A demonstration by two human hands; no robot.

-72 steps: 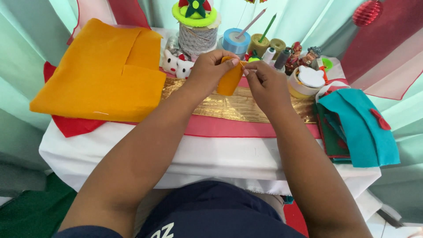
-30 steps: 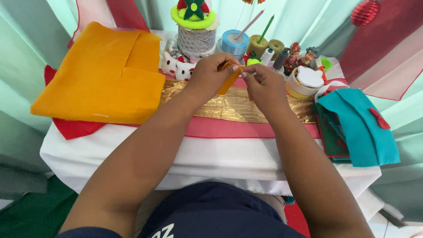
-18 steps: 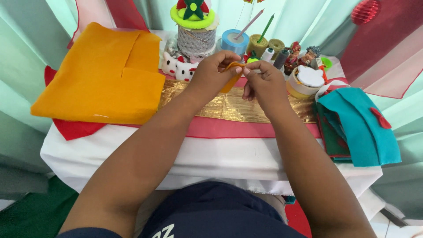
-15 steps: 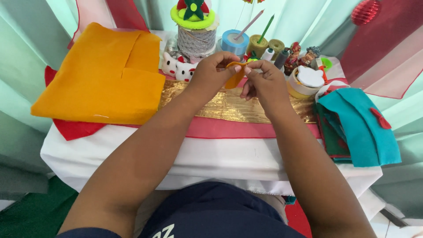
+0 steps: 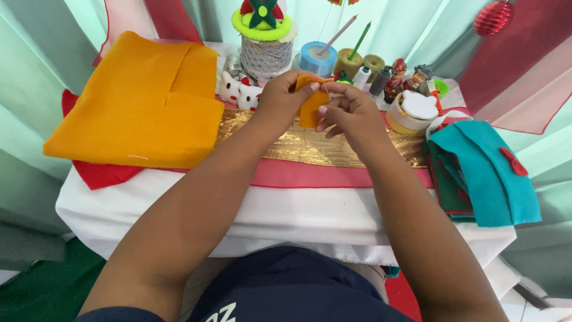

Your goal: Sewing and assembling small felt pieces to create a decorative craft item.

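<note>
Nearest the person, along the table's [image 5: 286, 214] front edge, the white cloth lies bare, and beyond it run a pink strip and a gold band [image 5: 310, 146].

Above the gold band, near the middle of the table, both hands meet on 1 small orange felt piece [image 5: 310, 107]. The left hand [image 5: 280, 98] is closed on its upper edge, thumb and fingers pinching it. The right hand [image 5: 351, 113] is curled, fingertips pinched just beside the piece's right edge, as if on a needle or thread; neither is clear enough to confirm.

By this look, the hand work on the piece is midway: it is cut and held up, not laid down, and no stitching shows.

At the left edge lies the large orange felt [image 5: 137, 101], folded, on red. At the right edge sits teal felt [image 5: 482, 173]. Along the back edge stand spools [image 5: 351, 62] and a lace roll [image 5: 265, 56].
</note>
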